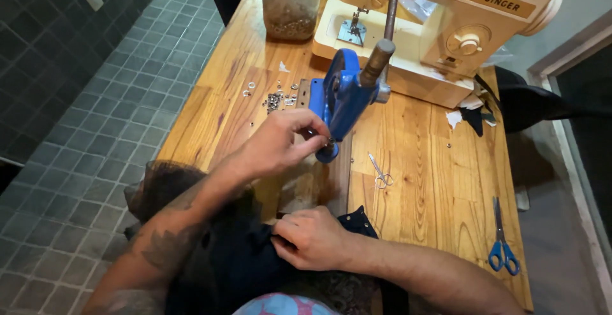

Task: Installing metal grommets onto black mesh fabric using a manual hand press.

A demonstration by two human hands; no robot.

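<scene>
Left hand (280,142) pinching small metal eyelet at base of blue cast-metal hand press (343,101) | right hand (310,237) clenched on dark navy fabric (245,261) at near table edge | loose silver eyelets (275,98) just behind press | cream sewing machine (440,28), glass jar (291,3) crowding far edge | small snips (381,176), blue-handled scissors (502,245) right, bare wooden tabletop (440,181) between.

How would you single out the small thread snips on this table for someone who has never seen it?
Start at the cream sewing machine at the far end of the wooden table, then come down past the blue hand press. Just right of its base lie the thread snips: small, bare metal, unlike the larger blue-handled scissors near the right edge.
</scene>
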